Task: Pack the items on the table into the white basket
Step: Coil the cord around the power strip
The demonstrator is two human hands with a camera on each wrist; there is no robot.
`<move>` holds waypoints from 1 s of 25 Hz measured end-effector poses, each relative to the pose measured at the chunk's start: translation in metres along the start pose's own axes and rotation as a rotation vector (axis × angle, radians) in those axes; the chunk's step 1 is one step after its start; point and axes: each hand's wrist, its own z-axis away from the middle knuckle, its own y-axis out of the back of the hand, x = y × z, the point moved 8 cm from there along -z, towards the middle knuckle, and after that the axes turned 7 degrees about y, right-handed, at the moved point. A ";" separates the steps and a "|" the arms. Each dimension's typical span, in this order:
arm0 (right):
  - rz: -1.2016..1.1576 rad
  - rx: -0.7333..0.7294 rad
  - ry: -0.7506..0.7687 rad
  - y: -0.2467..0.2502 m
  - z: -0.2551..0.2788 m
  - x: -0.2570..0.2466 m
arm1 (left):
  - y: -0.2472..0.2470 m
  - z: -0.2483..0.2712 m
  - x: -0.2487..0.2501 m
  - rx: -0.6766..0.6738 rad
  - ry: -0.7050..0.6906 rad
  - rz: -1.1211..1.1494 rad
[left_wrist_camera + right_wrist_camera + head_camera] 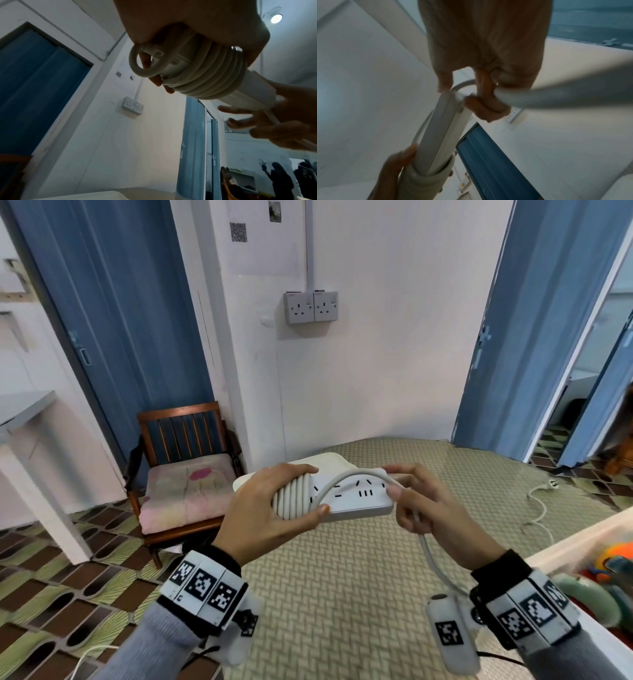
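Above the woven mat-covered table (359, 577), the person holds a white power strip (356, 494) level in mid-air, with both hands on it. The left hand (270, 505) grips the strip's left end, its fingers and thumb curled round the turns of cord (293, 498) already wound there. The right hand (421, 501) pinches the free length of the same cord at the strip's right end; from there a loose arc crosses the socket face to the wound turns, and the remainder hangs down below the right wrist. The white basket (582, 539) stands at the right edge of the head view, already holding some colourful items, too blurred to name. A second, thinner white cable with a plug (543, 501) lies on the table further back.

The step in hand appears to be winding the cord round the strip so that it goes in as one bundle. The next move probably calls for drawing the arc snug, taking up the hanging length and securing its end, then carrying the bundle right to the basket. Slack turns could slip off the strip's end.
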 end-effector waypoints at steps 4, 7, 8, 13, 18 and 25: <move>0.041 0.232 0.183 0.031 -0.003 -0.018 | 0.005 -0.004 -0.001 -0.039 0.025 0.045; 0.249 0.275 0.161 0.015 -0.011 -0.003 | 0.001 -0.012 0.016 -0.091 0.047 0.190; 0.305 0.234 0.153 0.002 -0.011 0.007 | -0.001 -0.015 0.022 -0.085 0.042 0.198; 0.286 -0.084 0.175 -0.063 0.013 0.025 | 0.002 -0.030 0.006 0.076 0.144 0.201; 0.453 0.004 0.487 -0.049 0.031 -0.021 | 0.012 -0.030 -0.019 0.090 0.219 0.124; 1.097 0.270 0.754 -0.035 -0.003 -0.078 | -0.015 -0.013 0.039 0.056 -0.084 -0.091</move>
